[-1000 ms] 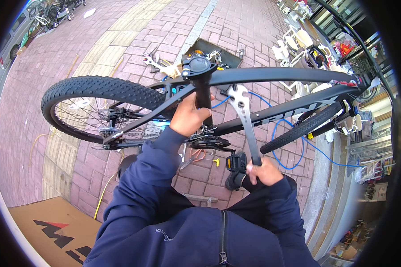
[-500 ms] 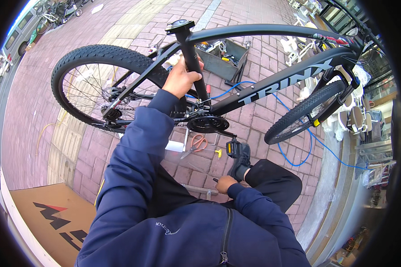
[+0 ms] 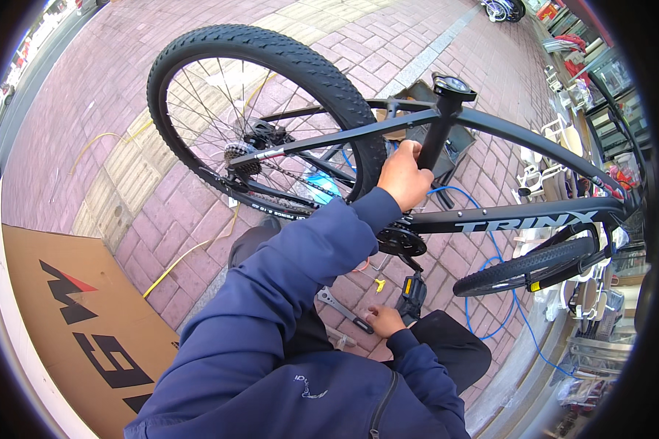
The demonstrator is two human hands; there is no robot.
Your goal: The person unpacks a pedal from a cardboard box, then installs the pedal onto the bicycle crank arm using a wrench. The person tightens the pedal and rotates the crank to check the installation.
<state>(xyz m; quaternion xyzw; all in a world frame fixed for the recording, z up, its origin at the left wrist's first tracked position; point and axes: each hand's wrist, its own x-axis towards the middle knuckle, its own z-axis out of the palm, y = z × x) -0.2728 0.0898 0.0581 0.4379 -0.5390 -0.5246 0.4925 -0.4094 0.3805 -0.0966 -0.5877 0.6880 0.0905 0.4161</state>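
My left hand (image 3: 406, 177) grips the black seat tube of a mountain bike frame (image 3: 520, 221), fingers curled round it just above the crank. The bike stands side-on before me, its rear wheel (image 3: 348, 91) at the left and its front wheel (image 3: 523, 269) at the right. Low down, my right hand (image 3: 386, 321) is closed at the dark handle end of a wrench (image 3: 341, 307), whose metal head points up-left; its fingers are partly hidden. Close above that hand are a black pedal (image 3: 411, 294) and a small yellow-handled tool (image 3: 380, 285).
A metal toolbox (image 3: 455, 146) sits behind the seat tube. Blue hose (image 3: 518, 307) loops under the front wheel. A printed cardboard box (image 3: 73, 314) stands at lower left, near a yellow cord (image 3: 190, 263). White-framed goods (image 3: 564, 139) line the right edge.
The bike now sits further right in view, its rear wheel larger and closer. My left hand stays on the seat tube. More of the wrench shows beside my right hand; the scissors are mostly hidden.
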